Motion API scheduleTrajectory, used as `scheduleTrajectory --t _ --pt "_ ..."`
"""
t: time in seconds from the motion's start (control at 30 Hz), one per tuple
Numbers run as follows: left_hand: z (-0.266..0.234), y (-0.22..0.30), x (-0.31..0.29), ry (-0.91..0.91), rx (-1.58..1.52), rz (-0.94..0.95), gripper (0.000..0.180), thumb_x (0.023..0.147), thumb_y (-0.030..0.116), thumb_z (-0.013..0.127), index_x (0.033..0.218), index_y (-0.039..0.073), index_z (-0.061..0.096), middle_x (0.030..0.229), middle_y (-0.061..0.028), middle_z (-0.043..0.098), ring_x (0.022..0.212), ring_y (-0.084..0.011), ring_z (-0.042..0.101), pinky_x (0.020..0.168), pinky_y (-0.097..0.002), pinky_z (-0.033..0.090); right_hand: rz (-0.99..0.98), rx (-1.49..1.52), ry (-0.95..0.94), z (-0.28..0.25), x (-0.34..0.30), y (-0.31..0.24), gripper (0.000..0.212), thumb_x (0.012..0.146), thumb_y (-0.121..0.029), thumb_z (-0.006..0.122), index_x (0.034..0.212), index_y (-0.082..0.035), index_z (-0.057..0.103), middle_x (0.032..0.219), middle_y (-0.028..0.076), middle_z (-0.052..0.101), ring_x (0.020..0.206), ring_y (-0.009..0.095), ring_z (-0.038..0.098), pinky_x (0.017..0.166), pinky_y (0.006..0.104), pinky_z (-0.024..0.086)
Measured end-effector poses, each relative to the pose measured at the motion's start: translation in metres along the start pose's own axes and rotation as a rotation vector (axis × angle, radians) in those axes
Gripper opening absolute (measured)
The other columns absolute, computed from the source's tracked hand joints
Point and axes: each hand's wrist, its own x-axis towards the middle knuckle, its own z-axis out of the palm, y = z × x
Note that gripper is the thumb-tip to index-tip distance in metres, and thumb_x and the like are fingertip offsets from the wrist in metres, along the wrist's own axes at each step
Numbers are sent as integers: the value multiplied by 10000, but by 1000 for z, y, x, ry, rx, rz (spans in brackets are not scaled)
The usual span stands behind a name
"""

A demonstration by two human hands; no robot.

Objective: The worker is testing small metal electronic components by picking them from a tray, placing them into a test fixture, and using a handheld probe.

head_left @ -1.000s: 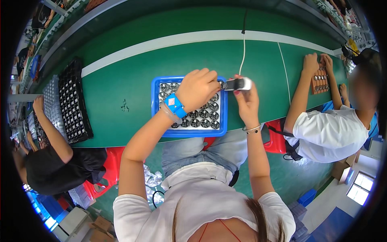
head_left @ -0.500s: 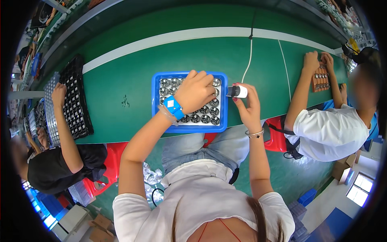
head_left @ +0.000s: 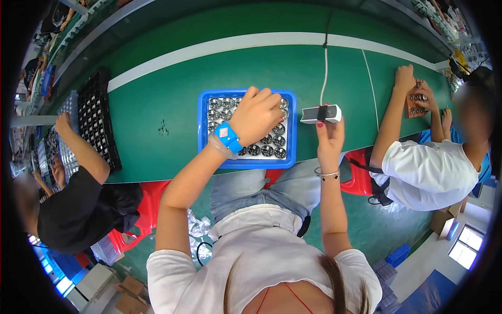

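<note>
A blue tray (head_left: 202,141) lies in front of me on the green bench, holding rows of round shiny metal parts (head_left: 266,151) in a white insert. My left hand (head_left: 257,118) reaches over the tray with its fingers curled together above the parts. Whatever they may hold is hidden under the hand. Just right of the tray, my right hand (head_left: 330,140) grips a small boxy white and grey corded device (head_left: 311,114) with a black band. Its long side faces me, apart from the tray rim.
A white cord (head_left: 324,78) runs from the device to the bench's far side. Small dark bits (head_left: 163,127) lie left of the tray. Black trays (head_left: 97,123) stand further left by one co-worker. At right another co-worker handles an orange-brown block (head_left: 416,107) of metal parts.
My right hand has moved a little right, away from the tray, and turned the device so its long side shows. My left hand stays over the tray, barely shifted.
</note>
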Motion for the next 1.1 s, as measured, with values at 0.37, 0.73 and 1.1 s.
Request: scheduleTrajectory --t 0.37,0.73,1.1 --pt "-9 11 -15 -100 -112 -23 128 661 194 740 727 118 662 782 -6 478 832 -190 482 745 -340 355 -39 -422 -216 -8 -9 -22 386 779 4 659 1150 20 552 1101 98 580 1051 193 547 931 299 403" --pt "-8 23 -12 47 -180 -84 110 677 170 739 744 128 662 768 -7 473 761 -192 477 723 -334 337 -124 -506 -249 4 -13 -20 378 768 -12 666 1136 -3 579 1089 128 615 1011 240 591 893 321 444" --pt "0 18 -17 -4 -82 -90 126 685 203 732 750 118 665 776 -5 485 799 -186 485 753 -336 341 4 -288 -104 -12 -27 -14 406 829 -71 641 1207 7 512 1156 106 570 1072 198 547 946 314 404"
